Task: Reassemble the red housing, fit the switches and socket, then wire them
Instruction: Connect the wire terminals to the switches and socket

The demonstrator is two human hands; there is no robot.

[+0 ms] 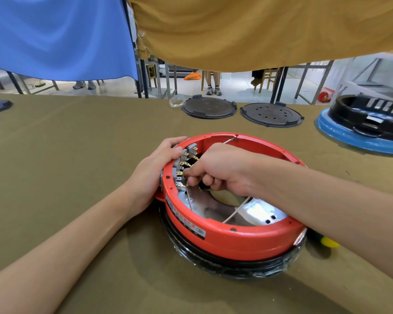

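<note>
Housing (234, 234) sits centre frame, open side up so switch terminals (183, 165) face in. Right hand (216, 171) fingers pinch a wire end at them, likely seating a connector. Left hand (156, 168) clasps the rim outside, bracing.

Bright, even light; fisheye-bowed edges
</note>
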